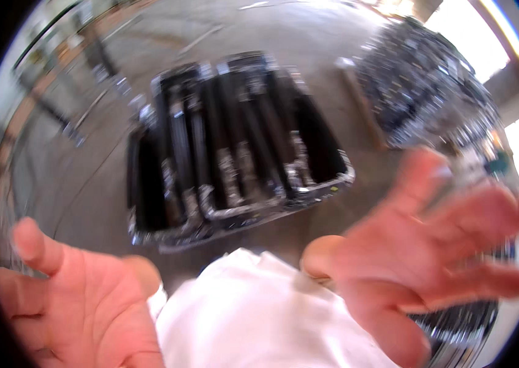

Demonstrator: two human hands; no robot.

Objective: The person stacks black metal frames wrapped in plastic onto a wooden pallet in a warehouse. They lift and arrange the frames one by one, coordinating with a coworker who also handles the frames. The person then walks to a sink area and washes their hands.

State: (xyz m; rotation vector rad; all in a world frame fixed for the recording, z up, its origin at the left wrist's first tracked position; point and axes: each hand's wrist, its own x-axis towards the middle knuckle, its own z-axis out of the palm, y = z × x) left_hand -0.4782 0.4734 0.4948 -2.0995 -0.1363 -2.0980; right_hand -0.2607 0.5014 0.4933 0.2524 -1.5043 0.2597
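Both my hands are raised close to the camera, palms showing, with nothing in them. My left hand point(84, 300) is at the lower left, its thumb or finger stretched upward and the others partly cut off at the rim. On the right, my right hand point(409, 251) has its fingers spread wide and is slightly blurred. Beyond both hands, on the floor, stand several long black trough-like bins point(241, 211), side by side and overlapping. Their rims look wrapped or edged in shiny clear film. Neither hand touches them.
A large heap of dark, shiny film-wrapped goods point(425, 86) sits at the far right, on what looks like a pallet. Grey concrete floor point(204, 37) spreads around the bins. Thin black posts point(97, 52) stand at the far left. Dark stacked items point(461, 328) lie at the lower right.
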